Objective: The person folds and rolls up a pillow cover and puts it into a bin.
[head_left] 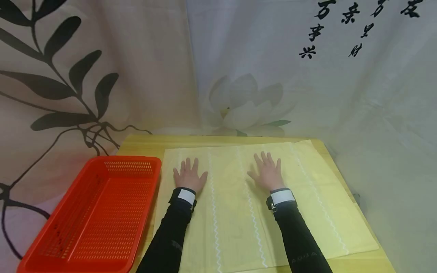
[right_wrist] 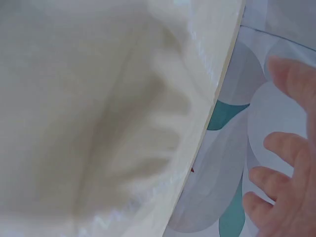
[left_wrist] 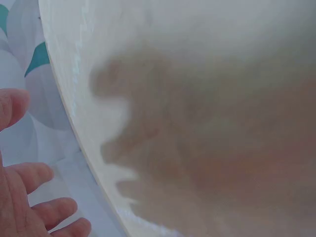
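Observation:
A pale yellow cloth (head_left: 232,212) with white wavy lines lies spread over the wooden table. Over its far left part is my left hand (head_left: 188,177), palm down with fingers spread and nothing held. My right hand (head_left: 269,175) is over the cloth farther right, its fingers also spread and holding nothing. In the left wrist view, the left hand's fingers (left_wrist: 57,212) appear at the left edge, and a blurred hand shadow falls on the cloth (left_wrist: 89,29). The right wrist view has the right hand's fingers (right_wrist: 284,145) at its right edge, with a similar shadow on the cloth.
An orange-red perforated plastic basket (head_left: 154,163) stands at the table's left, with no contents visible. The wooden tabletop (head_left: 146,142) shows around the cloth. Behind it hangs a pale curtain (head_left: 160,57) printed with dark leaves, a lotus and black characters.

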A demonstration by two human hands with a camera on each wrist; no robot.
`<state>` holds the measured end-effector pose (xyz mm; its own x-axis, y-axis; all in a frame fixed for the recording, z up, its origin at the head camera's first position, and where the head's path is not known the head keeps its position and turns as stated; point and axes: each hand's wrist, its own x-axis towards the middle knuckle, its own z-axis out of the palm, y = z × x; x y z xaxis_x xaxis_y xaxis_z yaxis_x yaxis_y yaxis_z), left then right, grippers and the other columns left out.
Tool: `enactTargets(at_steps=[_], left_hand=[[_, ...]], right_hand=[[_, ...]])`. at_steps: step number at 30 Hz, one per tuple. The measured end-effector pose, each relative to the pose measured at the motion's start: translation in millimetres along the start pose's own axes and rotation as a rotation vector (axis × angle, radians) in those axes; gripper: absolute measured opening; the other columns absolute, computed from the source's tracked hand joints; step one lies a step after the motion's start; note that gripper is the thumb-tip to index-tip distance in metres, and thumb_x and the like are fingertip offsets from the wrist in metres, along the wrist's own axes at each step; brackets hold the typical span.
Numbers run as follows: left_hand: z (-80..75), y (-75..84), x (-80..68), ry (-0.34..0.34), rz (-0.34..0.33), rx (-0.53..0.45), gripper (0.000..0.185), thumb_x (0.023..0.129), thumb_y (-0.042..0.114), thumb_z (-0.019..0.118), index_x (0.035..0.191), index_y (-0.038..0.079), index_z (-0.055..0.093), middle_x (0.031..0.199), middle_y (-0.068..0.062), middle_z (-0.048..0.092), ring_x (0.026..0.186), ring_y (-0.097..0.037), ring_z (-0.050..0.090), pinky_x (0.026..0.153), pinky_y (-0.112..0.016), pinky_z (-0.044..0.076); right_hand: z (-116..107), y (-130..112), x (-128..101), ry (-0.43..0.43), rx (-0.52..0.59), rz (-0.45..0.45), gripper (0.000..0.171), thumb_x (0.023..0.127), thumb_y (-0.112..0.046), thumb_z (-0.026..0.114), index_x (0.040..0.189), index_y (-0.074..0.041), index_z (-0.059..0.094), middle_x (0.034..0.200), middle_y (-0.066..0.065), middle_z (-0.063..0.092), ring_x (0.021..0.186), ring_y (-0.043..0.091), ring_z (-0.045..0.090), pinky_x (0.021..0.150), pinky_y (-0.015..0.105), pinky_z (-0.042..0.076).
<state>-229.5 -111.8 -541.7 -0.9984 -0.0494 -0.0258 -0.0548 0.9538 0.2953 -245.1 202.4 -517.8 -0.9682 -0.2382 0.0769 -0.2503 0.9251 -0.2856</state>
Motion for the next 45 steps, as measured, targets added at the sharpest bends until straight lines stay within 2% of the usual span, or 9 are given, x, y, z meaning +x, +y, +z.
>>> enactTargets(at_steps=[3,10,18,22,25,28,35,40,45], left_hand=[[-5.2,-2.6,5.0,0.000,-0.004,0.008,0.075,0.106,0.052,0.053,0.167,0.012,0.036,0.173,-0.024,0.029,0.159,-0.046,0.025,0.126,-0.073,0.013],[-17.4,-7.7,19.1,-0.074,-0.032,0.008,0.077,0.107,0.053,0.048,0.170,0.012,0.030,0.175,-0.024,0.021,0.161,-0.046,0.019,0.127,-0.072,0.008],[-34.7,-9.3,32.5,-0.090,-0.056,-0.005,0.077,0.107,0.049,0.052,0.169,0.008,0.030,0.174,-0.026,0.023,0.161,-0.047,0.021,0.127,-0.072,0.009],[-35.0,-13.6,46.9,-0.121,-0.064,0.016,0.080,0.107,0.051,0.049,0.170,0.009,0.025,0.175,-0.026,0.017,0.162,-0.047,0.016,0.127,-0.072,0.006],[-36.0,-14.7,53.8,-0.127,-0.068,0.036,0.079,0.107,0.052,0.048,0.170,0.008,0.026,0.175,-0.026,0.019,0.162,-0.046,0.017,0.127,-0.071,0.007],[-39.1,-14.1,56.0,-0.131,-0.077,0.053,0.078,0.108,0.050,0.048,0.169,0.007,0.027,0.174,-0.026,0.021,0.161,-0.046,0.019,0.127,-0.070,0.010],[-37.6,-19.6,65.4,-0.143,-0.106,0.064,0.078,0.107,0.050,0.049,0.169,0.007,0.028,0.173,-0.028,0.022,0.161,-0.046,0.021,0.127,-0.072,0.011],[-36.5,-24.0,71.7,-0.151,-0.123,0.076,0.078,0.107,0.048,0.050,0.169,0.007,0.026,0.174,-0.028,0.021,0.160,-0.047,0.021,0.127,-0.071,0.011],[-31.3,-33.4,79.8,-0.146,-0.139,0.073,0.080,0.107,0.047,0.052,0.169,0.006,0.025,0.173,-0.029,0.022,0.159,-0.049,0.023,0.126,-0.072,0.013]], right_hand=[[-6.5,3.6,7.2,-0.016,0.002,0.013,0.080,0.104,-0.044,0.068,0.165,-0.003,0.037,0.171,0.028,0.027,0.161,0.050,0.017,0.123,0.078,0.002],[-13.4,19.4,23.0,-0.014,0.027,0.018,0.080,0.103,-0.045,0.066,0.164,-0.001,0.038,0.170,0.030,0.028,0.160,0.052,0.017,0.123,0.077,-0.001],[-24.0,46.7,40.0,-0.099,0.026,0.068,0.082,0.105,-0.046,0.062,0.166,-0.001,0.031,0.172,0.031,0.022,0.160,0.052,0.012,0.123,0.077,-0.004],[-26.8,64.7,49.0,-0.105,0.018,0.073,0.082,0.106,-0.048,0.060,0.166,0.000,0.031,0.171,0.033,0.022,0.160,0.054,0.012,0.122,0.078,-0.004],[-31.7,74.9,53.7,-0.094,0.014,0.065,0.082,0.105,-0.050,0.058,0.164,0.002,0.033,0.169,0.035,0.024,0.158,0.057,0.015,0.122,0.079,-0.002],[-40.1,82.5,56.4,-0.097,0.007,0.077,0.081,0.106,-0.048,0.058,0.164,0.003,0.034,0.168,0.036,0.025,0.156,0.059,0.017,0.121,0.080,0.000],[-50.5,108.6,66.5,-0.138,0.022,0.112,0.081,0.107,-0.045,0.057,0.163,0.007,0.031,0.170,0.036,0.017,0.157,0.059,0.013,0.120,0.081,-0.004],[-46.4,135.5,76.9,-0.151,0.029,0.120,0.083,0.106,-0.048,0.058,0.163,0.006,0.031,0.169,0.037,0.019,0.156,0.059,0.015,0.118,0.083,-0.001],[-38.3,166.4,89.1,-0.141,0.036,0.115,0.085,0.105,-0.051,0.058,0.166,0.001,0.028,0.170,0.035,0.020,0.156,0.059,0.016,0.115,0.086,-0.001]])
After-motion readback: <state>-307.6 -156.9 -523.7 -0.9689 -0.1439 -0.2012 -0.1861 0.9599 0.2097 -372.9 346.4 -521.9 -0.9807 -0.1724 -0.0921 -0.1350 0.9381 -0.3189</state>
